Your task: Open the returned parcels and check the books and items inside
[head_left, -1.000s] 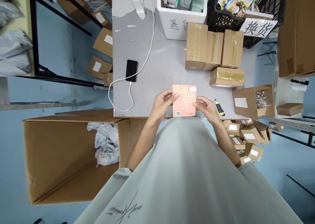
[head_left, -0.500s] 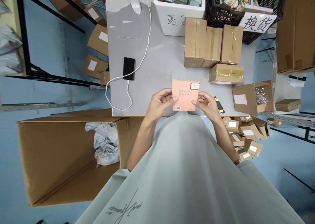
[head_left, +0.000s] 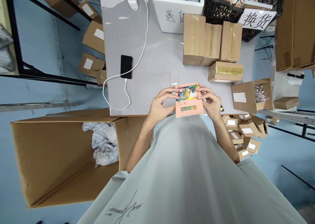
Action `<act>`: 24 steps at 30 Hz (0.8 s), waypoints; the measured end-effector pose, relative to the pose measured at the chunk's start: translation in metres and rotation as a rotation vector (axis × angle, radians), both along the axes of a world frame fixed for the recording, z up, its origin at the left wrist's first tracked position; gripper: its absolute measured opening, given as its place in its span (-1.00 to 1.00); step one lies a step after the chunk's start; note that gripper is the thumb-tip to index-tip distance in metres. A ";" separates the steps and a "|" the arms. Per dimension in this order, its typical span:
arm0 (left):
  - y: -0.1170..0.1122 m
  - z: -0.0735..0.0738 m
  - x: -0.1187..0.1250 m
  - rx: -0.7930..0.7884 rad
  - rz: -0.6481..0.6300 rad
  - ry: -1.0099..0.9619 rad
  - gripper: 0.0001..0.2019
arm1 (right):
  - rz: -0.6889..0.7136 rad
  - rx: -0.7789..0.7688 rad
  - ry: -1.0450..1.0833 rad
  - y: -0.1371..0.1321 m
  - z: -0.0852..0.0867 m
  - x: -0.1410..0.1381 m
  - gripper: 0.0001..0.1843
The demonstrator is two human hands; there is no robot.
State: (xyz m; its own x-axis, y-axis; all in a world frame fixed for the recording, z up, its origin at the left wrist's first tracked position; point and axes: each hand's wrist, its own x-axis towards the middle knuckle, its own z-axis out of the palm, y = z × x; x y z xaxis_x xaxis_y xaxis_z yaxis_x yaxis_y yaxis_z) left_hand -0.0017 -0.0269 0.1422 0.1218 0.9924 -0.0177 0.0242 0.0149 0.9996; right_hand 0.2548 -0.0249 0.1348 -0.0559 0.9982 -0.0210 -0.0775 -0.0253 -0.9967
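A small pink booklet is held up in front of my body at the table's near edge. Its picture side faces me, with a colourful image and green lettering that stands upside down. My left hand grips its left side, fingers on the printed face and the thumb near the edge. On the right side my right hand pinches it in the same way. The tip of a black and yellow utility knife shows just beside my right hand, the remainder hidden behind it.
Several taped cardboard boxes stand on the grey table, before a white foam box and a black crate. A phone with a white cable lies left. A large open carton holds crumpled plastic bags. Opened boxes are piled lower right.
The booklet has been flipped over: its plain back with the barcode faced me before, and now the picture side does. Both hands have shifted their fingers onto its face.
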 end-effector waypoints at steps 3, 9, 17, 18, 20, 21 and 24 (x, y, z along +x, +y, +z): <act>-0.001 -0.002 0.001 -0.034 0.026 0.025 -0.60 | -0.007 -0.066 -0.020 -0.002 0.000 -0.001 -0.49; -0.001 -0.011 0.003 -0.179 0.072 -0.027 -0.41 | 0.060 -0.302 0.036 0.000 -0.004 -0.007 -0.39; 0.003 -0.026 0.009 -0.368 -0.057 -0.366 -0.40 | 0.204 -0.567 0.330 -0.003 -0.011 -0.021 -0.35; 0.003 -0.027 0.012 -0.399 -0.095 -0.408 -0.34 | 0.235 -0.602 0.374 -0.005 -0.014 -0.025 -0.39; 0.003 -0.031 0.021 -0.462 -0.126 -0.480 -0.26 | 0.282 -0.648 0.418 -0.009 -0.021 -0.034 -0.46; 0.003 -0.034 0.025 -0.485 -0.114 -0.503 -0.27 | 0.289 -0.655 0.411 -0.010 -0.024 -0.038 -0.49; 0.004 -0.042 0.030 -0.487 -0.011 -0.503 -0.30 | 0.212 -0.587 0.262 -0.010 -0.034 -0.037 -0.50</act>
